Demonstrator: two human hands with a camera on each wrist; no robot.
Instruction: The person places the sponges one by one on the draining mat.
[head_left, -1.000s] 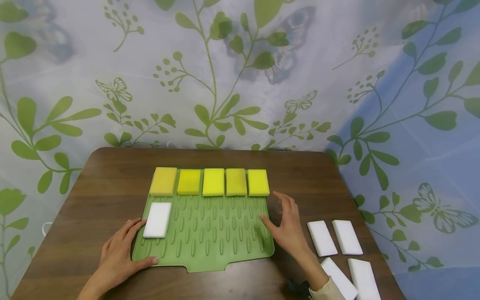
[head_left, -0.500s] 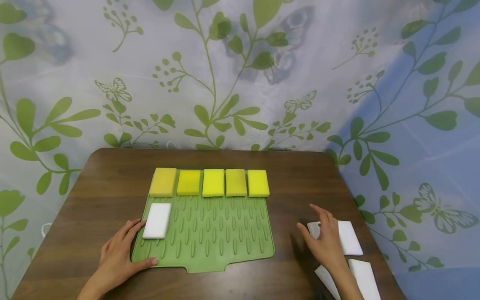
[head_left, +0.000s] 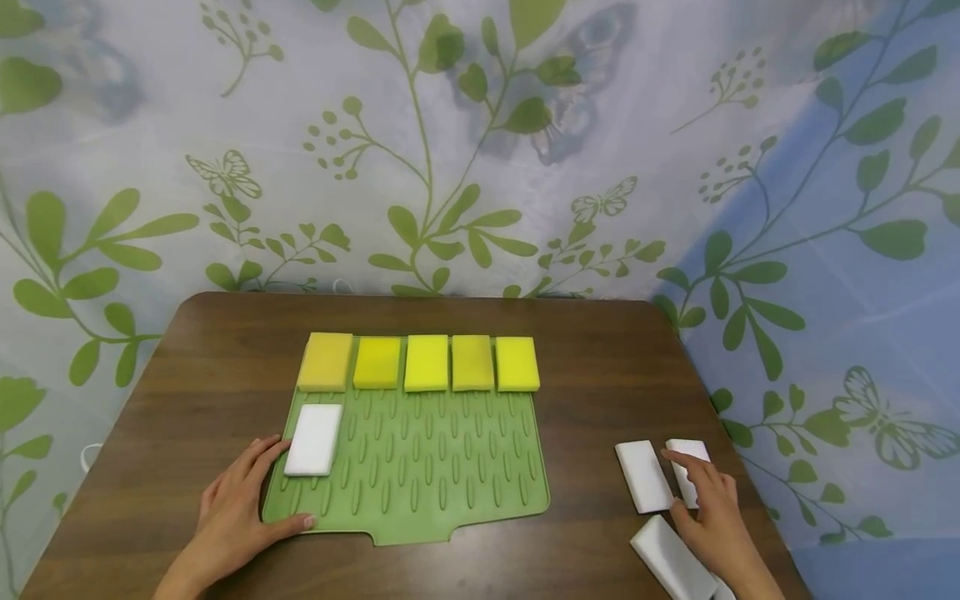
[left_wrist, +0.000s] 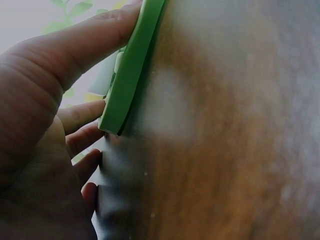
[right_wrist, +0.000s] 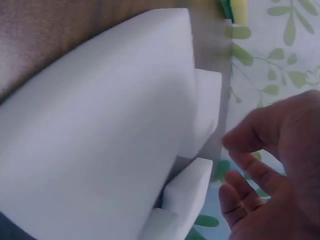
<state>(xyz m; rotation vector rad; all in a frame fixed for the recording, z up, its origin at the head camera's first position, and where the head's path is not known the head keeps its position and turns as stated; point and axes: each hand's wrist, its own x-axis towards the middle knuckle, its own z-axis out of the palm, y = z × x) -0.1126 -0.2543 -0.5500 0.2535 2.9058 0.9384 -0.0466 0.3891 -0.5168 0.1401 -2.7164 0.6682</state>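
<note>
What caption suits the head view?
Left hand steadies green mat; right hand reaches white sponges.

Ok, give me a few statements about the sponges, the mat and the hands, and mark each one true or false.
1. Five yellow sponges line the far edge of the green mat. True.
2. Three white sponges lie on the mat. False: only one white sponge lies there.
3. The left hand rests on the mat's near left corner. True.
4. The right hand is over the mat. False: it is over the white sponges on the table, to the right of the mat.
</note>
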